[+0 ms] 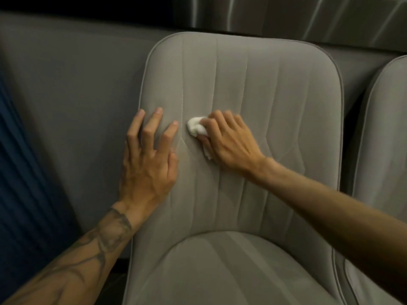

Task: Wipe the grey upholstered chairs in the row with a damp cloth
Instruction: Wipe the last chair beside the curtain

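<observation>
Right hand (229, 142) gripping a wadded white cloth (196, 128) with curled fingers, pressing it on the grey chair backrest (264, 89) at frame centre, left hand (149, 159) resting flat beside it, fingers spread wide, second chair (383, 133) showing at right edge.

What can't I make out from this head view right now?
All in the head view:
cloth: mostly hidden under the right hand; size and dampness unclear.
neighbouring chair: cut off by the right edge.
centre chair seat front: cut off by the bottom edge.
backrest under the left hand: covered.
</observation>
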